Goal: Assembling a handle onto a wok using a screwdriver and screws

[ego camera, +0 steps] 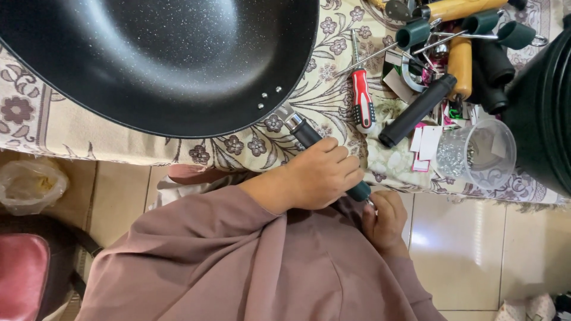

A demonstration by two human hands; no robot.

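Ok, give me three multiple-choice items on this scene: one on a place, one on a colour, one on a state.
1. Where does the red-handled screwdriver lie?
A. On the patterned cloth right of the pan
B. Inside the pan
C. On the floor tiles

2. What colour is the inside of the pan?
A. Bright red
B. Speckled black
C. White

3. What is the left hand doing?
A. Resting flat on the cloth
B. Hanging free of everything
C. Wrapped around the pan handle

Answers: 1 A, it lies on the floral cloth beside the pan's rim; 2 B, the inner surface is dark with pale flecks; 3 C, the fingers close around the dark handle, while the right hand sits at its end.
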